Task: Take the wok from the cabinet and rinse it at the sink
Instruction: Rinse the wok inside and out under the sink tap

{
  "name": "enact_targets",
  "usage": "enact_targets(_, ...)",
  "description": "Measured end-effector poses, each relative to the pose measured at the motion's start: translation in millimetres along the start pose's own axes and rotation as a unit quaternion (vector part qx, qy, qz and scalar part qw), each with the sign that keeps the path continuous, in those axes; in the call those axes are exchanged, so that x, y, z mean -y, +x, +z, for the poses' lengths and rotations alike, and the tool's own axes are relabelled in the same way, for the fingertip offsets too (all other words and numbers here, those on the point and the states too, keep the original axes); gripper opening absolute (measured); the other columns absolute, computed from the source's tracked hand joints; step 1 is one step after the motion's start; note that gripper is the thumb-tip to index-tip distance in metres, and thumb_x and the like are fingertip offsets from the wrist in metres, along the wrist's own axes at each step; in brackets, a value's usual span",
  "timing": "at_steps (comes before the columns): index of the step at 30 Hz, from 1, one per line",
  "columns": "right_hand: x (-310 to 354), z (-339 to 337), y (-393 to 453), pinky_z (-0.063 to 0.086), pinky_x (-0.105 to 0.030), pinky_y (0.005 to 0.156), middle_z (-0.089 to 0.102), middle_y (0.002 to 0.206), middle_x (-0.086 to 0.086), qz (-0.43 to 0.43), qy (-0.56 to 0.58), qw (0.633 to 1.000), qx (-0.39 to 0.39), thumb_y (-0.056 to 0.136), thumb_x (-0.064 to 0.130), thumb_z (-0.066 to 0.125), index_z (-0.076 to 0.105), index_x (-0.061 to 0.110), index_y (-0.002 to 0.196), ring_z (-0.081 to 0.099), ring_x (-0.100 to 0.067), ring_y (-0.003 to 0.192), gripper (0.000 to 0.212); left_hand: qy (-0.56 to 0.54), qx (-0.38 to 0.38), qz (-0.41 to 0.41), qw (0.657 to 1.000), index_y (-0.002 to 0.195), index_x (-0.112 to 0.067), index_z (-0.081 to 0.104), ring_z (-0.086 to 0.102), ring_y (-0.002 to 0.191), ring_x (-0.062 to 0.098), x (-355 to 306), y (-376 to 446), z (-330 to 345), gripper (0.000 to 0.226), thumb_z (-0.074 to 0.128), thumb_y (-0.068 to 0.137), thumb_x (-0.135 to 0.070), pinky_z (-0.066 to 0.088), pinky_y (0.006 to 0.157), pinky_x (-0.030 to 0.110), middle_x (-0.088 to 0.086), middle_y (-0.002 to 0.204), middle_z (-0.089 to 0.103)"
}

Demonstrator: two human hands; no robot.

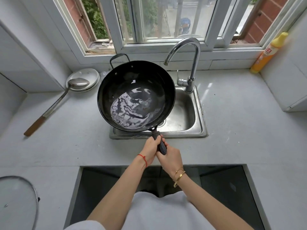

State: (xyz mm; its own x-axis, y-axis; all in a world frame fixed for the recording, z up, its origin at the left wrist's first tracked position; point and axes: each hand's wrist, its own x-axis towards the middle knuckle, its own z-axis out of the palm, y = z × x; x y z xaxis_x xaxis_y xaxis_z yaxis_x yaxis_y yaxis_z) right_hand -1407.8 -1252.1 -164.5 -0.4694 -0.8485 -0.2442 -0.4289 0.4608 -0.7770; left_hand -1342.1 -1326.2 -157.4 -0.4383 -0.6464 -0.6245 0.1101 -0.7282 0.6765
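Both hands' fingers point(159, 138) grip the wok point(136, 95) handle.

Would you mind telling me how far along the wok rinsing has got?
Done: the wok is out of the cabinet and held over the sink, with water pooled inside it. In hand: left hand and right hand both grip its handle. No water shows running from the faucet. Left: tipping the water out into the sink.

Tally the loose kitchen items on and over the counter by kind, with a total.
Wok: 1
Ladle: 1
Stacked plates: 2, as far as the rims show
Detergent bottle: 1
Glass lid: 1
Total: 6
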Motion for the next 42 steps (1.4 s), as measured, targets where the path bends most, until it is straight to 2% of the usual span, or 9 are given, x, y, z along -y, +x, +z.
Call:
enact_targets(5, 5, 0, -5, 0.057, -0.024, 0.066, 0.072, 0.084, -0.001, 0.002, 0.024, 1.000, 0.010, 0.090, 0.030, 0.066, 0.068, 0.015, 0.117, 0.067, -0.015, 0.075, 0.032, 0.038, -0.012, 0.016, 0.999, 0.099, -0.006, 0.051, 0.057, 0.070, 0.017, -1, -4, -2, 0.010, 0.044, 0.104, -0.012, 0.052, 0.077, 0.033, 0.005, 0.080, 0.056)
enact_targets(12, 20, -3, -11, 0.060, -0.035, 0.054, 0.059, 0.064, 0.009, 0.037, 0.046, 0.998, 0.022, 0.091, 0.029, 0.063, 0.065, 0.020, 0.093, 0.064, -0.016, 0.058, 0.010, 0.070, -0.017, 0.030, 0.997, 0.100, -0.005, 0.046, 0.061, 0.064, 0.013, -5, -9, -3, 0.009, 0.050, 0.102, -0.013, 0.054, 0.065, 0.026, 0.004, 0.077, 0.058)
enact_targets(15, 24, -2, -11, 0.061, -0.040, 0.057, 0.061, 0.067, 0.007, 0.048, 0.048, 0.998, 0.017, 0.091, 0.029, 0.063, 0.062, 0.023, 0.092, 0.065, -0.018, 0.062, 0.006, 0.059, -0.006, 0.018, 0.998, 0.099, -0.004, 0.050, 0.060, 0.067, 0.014, -9, -9, -3, 0.009, 0.049, 0.102, -0.013, 0.054, 0.071, 0.028, 0.004, 0.078, 0.058)
enact_targets(20, 26, -5, -7, 0.059, -0.045, 0.059, 0.068, 0.079, -0.009, 0.058, 0.022, 0.998, -0.007, 0.087, 0.031, 0.060, 0.069, 0.012, 0.092, 0.066, -0.026, 0.066, 0.022, 0.015, 0.018, -0.006, 1.000, 0.096, -0.004, 0.049, 0.059, 0.058, 0.013, -10, -2, 2, 0.010, 0.044, 0.103, -0.010, 0.051, 0.086, 0.037, 0.004, 0.073, 0.056)
enact_targets(25, 25, -14, -5, 0.059, -0.039, 0.064, 0.071, 0.083, -0.006, 0.060, 0.009, 0.998, -0.019, 0.088, 0.027, 0.062, 0.071, 0.012, 0.098, 0.067, -0.023, 0.071, 0.021, -0.012, 0.055, -0.022, 0.998, 0.096, -0.004, 0.049, 0.056, 0.062, 0.014, -13, -2, 10, 0.012, 0.041, 0.104, -0.009, 0.052, 0.091, 0.038, 0.003, 0.074, 0.055)
enact_targets(29, 24, -21, -6, 0.042, -0.017, 0.049, 0.067, 0.081, -0.002, 0.058, -0.022, 0.998, -0.011, 0.091, 0.028, 0.060, 0.071, 0.011, 0.099, 0.059, -0.016, 0.065, 0.021, -0.020, 0.058, -0.023, 0.998, 0.097, -0.004, 0.050, 0.057, 0.061, 0.014, -13, -3, 16, 0.013, 0.040, 0.104, -0.009, 0.054, 0.088, 0.036, 0.003, 0.073, 0.055)
enact_targets(34, 24, -26, -4, 0.057, -0.034, 0.059, 0.067, 0.078, -0.003, 0.061, 0.005, 0.998, -0.008, 0.089, 0.025, 0.061, 0.071, 0.012, 0.094, 0.064, -0.019, 0.066, 0.017, 0.004, 0.056, -0.010, 0.998, 0.095, -0.005, 0.049, 0.058, 0.061, 0.013, -14, -3, 21, 0.013, 0.041, 0.104, -0.009, 0.056, 0.083, 0.034, 0.003, 0.074, 0.054)
enact_targets(38, 23, -27, -3, 0.059, -0.044, 0.054, 0.067, 0.069, -0.008, 0.074, 0.041, 0.996, 0.005, 0.087, 0.029, 0.061, 0.066, 0.012, 0.090, 0.066, -0.026, 0.057, 0.018, 0.062, 0.037, 0.018, 0.997, 0.095, -0.005, 0.049, 0.059, 0.067, 0.014, -13, -2, 19, 0.010, 0.048, 0.102, -0.012, 0.052, 0.087, 0.038, 0.005, 0.078, 0.057)
enact_targets(42, 30, -31, -2, 0.051, -0.029, 0.037, 0.064, 0.062, -0.012, 0.087, 0.069, 0.993, 0.029, 0.089, 0.023, 0.060, 0.063, 0.009, 0.083, 0.059, -0.020, 0.038, 0.016, 0.091, 0.012, 0.041, 0.995, 0.093, -0.004, 0.050, 0.063, 0.064, 0.011, -15, -2, 16, 0.013, 0.052, 0.101, -0.014, 0.055, 0.071, 0.026, 0.004, 0.077, 0.060)
